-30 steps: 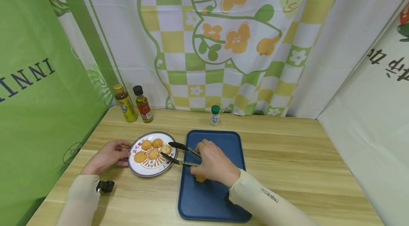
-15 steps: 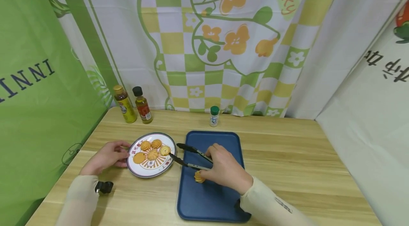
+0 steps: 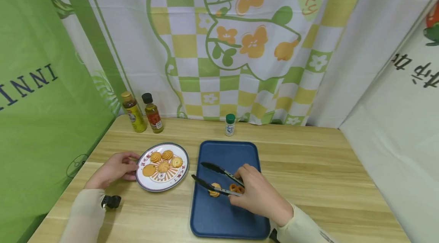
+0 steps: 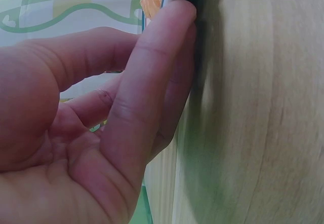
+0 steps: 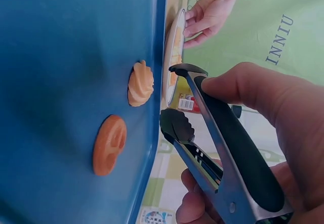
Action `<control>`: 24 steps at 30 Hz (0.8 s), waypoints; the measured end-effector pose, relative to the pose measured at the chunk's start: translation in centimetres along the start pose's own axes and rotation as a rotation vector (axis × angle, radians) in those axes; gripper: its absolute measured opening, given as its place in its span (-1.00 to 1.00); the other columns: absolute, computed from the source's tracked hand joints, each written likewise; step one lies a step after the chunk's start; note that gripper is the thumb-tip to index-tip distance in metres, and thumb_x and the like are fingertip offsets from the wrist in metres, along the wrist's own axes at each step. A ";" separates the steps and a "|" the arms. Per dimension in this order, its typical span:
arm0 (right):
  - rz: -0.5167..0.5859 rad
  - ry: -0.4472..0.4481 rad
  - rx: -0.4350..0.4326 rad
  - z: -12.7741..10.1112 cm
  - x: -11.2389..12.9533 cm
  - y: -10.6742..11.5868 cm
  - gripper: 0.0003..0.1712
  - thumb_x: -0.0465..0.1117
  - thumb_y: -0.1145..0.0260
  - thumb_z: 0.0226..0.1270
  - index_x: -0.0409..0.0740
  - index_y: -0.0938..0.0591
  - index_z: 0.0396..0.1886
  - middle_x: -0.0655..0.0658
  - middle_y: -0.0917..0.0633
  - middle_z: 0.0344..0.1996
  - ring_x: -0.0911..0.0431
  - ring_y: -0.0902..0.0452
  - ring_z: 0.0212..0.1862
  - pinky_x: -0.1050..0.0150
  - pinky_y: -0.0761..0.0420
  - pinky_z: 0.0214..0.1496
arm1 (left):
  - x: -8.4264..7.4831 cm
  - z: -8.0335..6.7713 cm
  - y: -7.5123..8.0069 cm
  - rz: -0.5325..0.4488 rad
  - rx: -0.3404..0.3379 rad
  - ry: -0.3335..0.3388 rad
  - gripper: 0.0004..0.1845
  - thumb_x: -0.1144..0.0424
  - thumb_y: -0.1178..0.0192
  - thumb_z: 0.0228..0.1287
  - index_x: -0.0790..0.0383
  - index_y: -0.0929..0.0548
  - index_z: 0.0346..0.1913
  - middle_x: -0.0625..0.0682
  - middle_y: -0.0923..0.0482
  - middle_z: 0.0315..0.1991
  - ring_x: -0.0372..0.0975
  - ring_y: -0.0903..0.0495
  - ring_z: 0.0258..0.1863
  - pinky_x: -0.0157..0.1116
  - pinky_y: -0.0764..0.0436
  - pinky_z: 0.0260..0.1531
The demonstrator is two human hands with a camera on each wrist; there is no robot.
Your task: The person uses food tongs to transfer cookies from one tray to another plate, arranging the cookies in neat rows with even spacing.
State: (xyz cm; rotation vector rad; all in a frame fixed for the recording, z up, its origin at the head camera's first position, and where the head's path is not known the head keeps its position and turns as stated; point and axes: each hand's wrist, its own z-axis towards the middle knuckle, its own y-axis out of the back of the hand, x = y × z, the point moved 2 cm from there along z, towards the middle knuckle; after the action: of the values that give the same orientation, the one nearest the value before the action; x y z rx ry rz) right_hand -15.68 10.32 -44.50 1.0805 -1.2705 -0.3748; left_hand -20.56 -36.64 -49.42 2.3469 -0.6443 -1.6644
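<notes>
My right hand (image 3: pixel 255 191) grips black-tipped metal tongs (image 5: pixel 215 148) over the blue tray (image 3: pixel 228 220). The arms of the tongs are spread, with nothing between their tips. On the tray lie a swirled cookie (image 5: pixel 140 84), partly covered by the tongs in the head view, and a brown pretzel-shaped cookie (image 5: pixel 110 145). To the left is a white patterned plate (image 3: pixel 151 185) holding several cookies (image 3: pixel 164 166), most of them swirled and one flat and oval. My left hand (image 3: pixel 114 169) rests beside this plate, its loosely extended fingers right at the rim.
Behind the plate stand a yellow-labelled bottle (image 3: pixel 134 112) and a black-capped bottle (image 3: pixel 153 114). A green-capped shaker (image 3: pixel 230 124) is behind the tray. A patterned curtain (image 3: pixel 226 63) hangs along the table's back edge, and a green cloth (image 3: pixel 51 121) on the left.
My right hand has drawn the tongs right and toward me, from over the plate to over the tray. The pretzel-shaped cookie has come into view. My left hand stays at the plate.
</notes>
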 end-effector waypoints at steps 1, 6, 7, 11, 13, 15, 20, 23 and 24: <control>0.001 -0.003 0.004 -0.4 -0.1 0.1 -0.48 -0.01 -0.68 0.27 -0.17 -0.73 0.09 -0.07 -0.65 -0.12 0.10 -0.43 -0.21 0.22 -0.48 -0.28 | 0.0 0.0 0.0 -0.002 -0.001 0.001 -0.47 0.54 -0.15 0.63 0.68 -0.34 0.52 0.25 -0.64 -0.05 -0.16 -0.79 -0.26 -0.23 -0.98 -0.16; -0.009 -0.020 0.013 -2.0 -0.7 0.5 -0.44 0.03 -0.72 0.22 -0.13 -0.73 0.09 -0.01 -0.64 -0.11 0.14 -0.46 -0.19 0.24 -0.56 -0.24 | 0.0 0.0 0.0 -0.005 -0.002 -0.001 -0.46 0.53 -0.16 0.62 0.69 -0.33 0.52 0.25 -0.64 -0.04 -0.15 -0.79 -0.25 -0.23 -0.98 -0.16; -0.013 -0.021 0.012 -2.3 -0.8 0.5 -0.44 0.03 -0.72 0.21 -0.12 -0.73 0.09 -0.01 -0.64 -0.11 0.15 -0.46 -0.19 0.25 -0.56 -0.24 | 0.0 0.0 0.0 -0.004 -0.003 0.000 -0.46 0.53 -0.16 0.62 0.68 -0.33 0.52 0.25 -0.64 -0.04 -0.16 -0.79 -0.25 -0.23 -0.98 -0.17; -0.037 -0.016 -0.014 -3.5 -1.3 0.7 -0.44 0.04 -0.74 0.17 -0.10 -0.73 0.05 0.03 -0.64 -0.14 0.19 -0.44 -0.21 0.34 -0.52 -0.27 | 0.0 0.0 0.0 0.005 -0.008 0.003 -0.46 0.53 -0.15 0.63 0.68 -0.33 0.53 0.26 -0.64 -0.04 -0.16 -0.78 -0.25 -0.24 -0.98 -0.18; -0.043 -0.021 -0.024 -4.0 -1.6 0.7 -0.45 0.04 -0.75 0.15 -0.08 -0.73 0.03 0.05 -0.63 -0.15 0.21 -0.42 -0.23 0.35 -0.50 -0.28 | 0.1 0.0 0.0 0.009 -0.008 0.004 -0.46 0.53 -0.15 0.63 0.68 -0.33 0.53 0.26 -0.64 -0.04 -0.15 -0.78 -0.25 -0.24 -0.98 -0.19; -0.052 -0.034 -0.022 -4.5 -1.8 0.7 -0.45 0.05 -0.76 0.14 -0.08 -0.74 0.02 0.06 -0.62 -0.15 0.21 -0.42 -0.23 0.35 -0.50 -0.29 | 0.1 0.0 0.0 0.011 -0.007 0.004 -0.46 0.53 -0.15 0.63 0.68 -0.33 0.53 0.26 -0.64 -0.04 -0.15 -0.78 -0.25 -0.24 -0.98 -0.19; -0.072 -0.095 0.026 -5.6 -2.0 0.5 -0.42 0.09 -0.75 0.14 -0.05 -0.73 0.04 0.04 -0.61 -0.14 0.15 -0.47 -0.14 0.21 -0.64 -0.19 | 0.2 0.0 0.0 0.015 -0.003 0.002 -0.46 0.53 -0.14 0.64 0.67 -0.32 0.54 0.27 -0.65 -0.02 -0.16 -0.78 -0.24 -0.25 -0.98 -0.18; -0.075 -0.114 0.032 -6.1 -2.0 0.3 -0.41 0.10 -0.74 0.13 -0.03 -0.73 0.06 0.03 -0.63 -0.11 0.14 -0.52 -0.07 0.09 -0.73 -0.08 | 0.1 0.0 0.0 0.018 -0.003 0.004 -0.46 0.53 -0.14 0.64 0.67 -0.31 0.54 0.28 -0.65 -0.01 -0.16 -0.78 -0.23 -0.24 -0.98 -0.17; -0.075 -0.114 0.032 -6.2 -2.0 0.2 -0.40 0.11 -0.74 0.13 -0.03 -0.73 0.06 0.02 -0.64 -0.10 0.13 -0.52 -0.06 0.08 -0.74 -0.07 | 0.0 0.0 0.0 0.018 -0.003 0.005 -0.46 0.53 -0.14 0.64 0.67 -0.31 0.54 0.28 -0.65 -0.01 -0.16 -0.78 -0.24 -0.24 -0.98 -0.17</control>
State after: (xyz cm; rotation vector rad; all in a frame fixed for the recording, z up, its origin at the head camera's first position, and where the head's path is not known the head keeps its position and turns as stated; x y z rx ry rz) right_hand -10.84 14.67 -44.95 1.1490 -1.3435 -0.4802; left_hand -20.52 -36.62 -49.43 2.3358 -0.6599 -1.6501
